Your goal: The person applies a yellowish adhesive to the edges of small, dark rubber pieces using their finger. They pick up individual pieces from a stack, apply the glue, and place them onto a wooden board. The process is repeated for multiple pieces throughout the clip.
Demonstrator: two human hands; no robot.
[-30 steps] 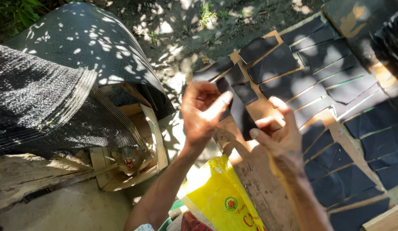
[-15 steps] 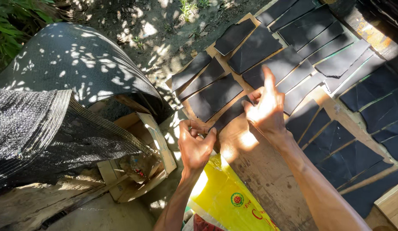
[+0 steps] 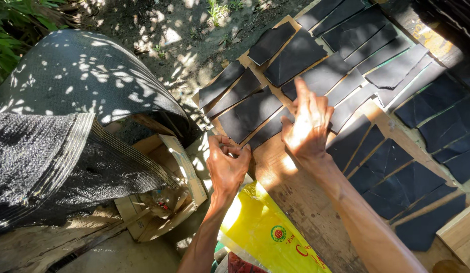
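Observation:
Many flat black sheet pieces (image 3: 250, 111) lie side by side on a wooden board (image 3: 300, 197). My right hand (image 3: 308, 124) rests flat on the board with its fingers spread. Its fingertips press on a black strip (image 3: 269, 129) and the neighbouring pieces, and it grips nothing. My left hand (image 3: 227, 164) sits at the board's near-left corner with its fingers curled in. It is close to the end of that black strip. Nothing shows inside the left hand.
A yellow plastic bag (image 3: 265, 232) lies under my arms at the board's near edge. A torn cardboard box (image 3: 164, 202) stands to the left, partly under black shade netting (image 3: 53, 151). Bare dirt (image 3: 159, 35) lies beyond. A wooden block (image 3: 460, 232) sits at the lower right.
A second ago both hands were raised close together over the board. The right hand has since reached forward onto the black pieces, and the left has dropped to the board's corner.

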